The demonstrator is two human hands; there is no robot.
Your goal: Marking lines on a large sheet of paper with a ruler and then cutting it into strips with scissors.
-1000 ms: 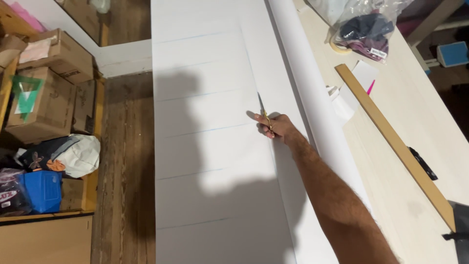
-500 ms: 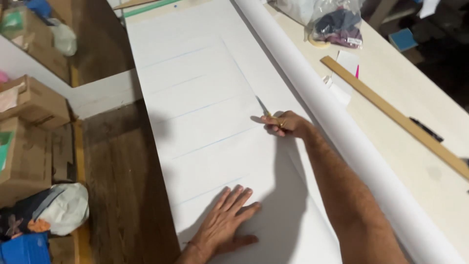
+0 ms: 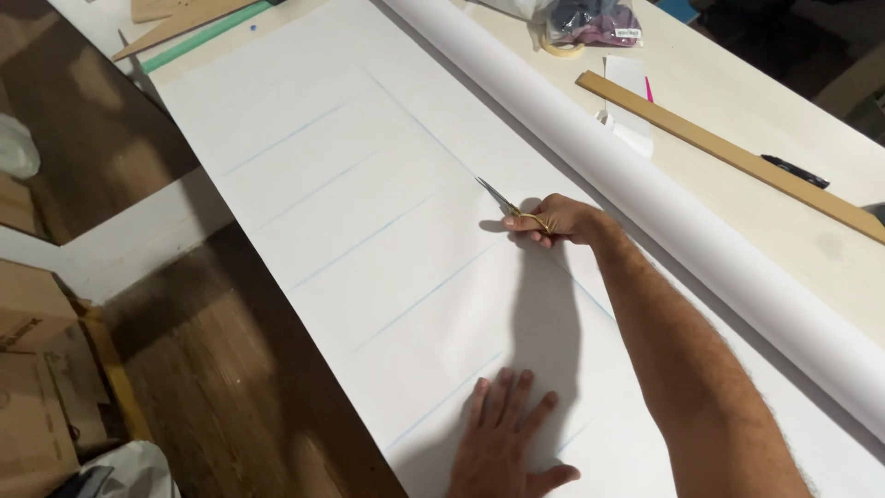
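Covering worktop: a white paper sheet (image 3: 369,212) runs from upper left to lower right of the frame, marked with faint blue lines; its left edge overhangs the wooden floor (image 3: 230,387).
Paper roll (image 3: 645,184): lies along the sheet's right side, parallel to its long axis, closing off room there.
Wooden straightedge (image 3: 728,152): upper right, well apart from both hands.
Right hand (image 3: 558,219): centre frame, grip closed on small scissors (image 3: 507,205); blades point up-left along a long blue line.
Left hand (image 3: 507,443): bottom centre, flat and spread on the sheet, holding nothing.
Open room: bare sheet lies ahead of the blades toward upper left.
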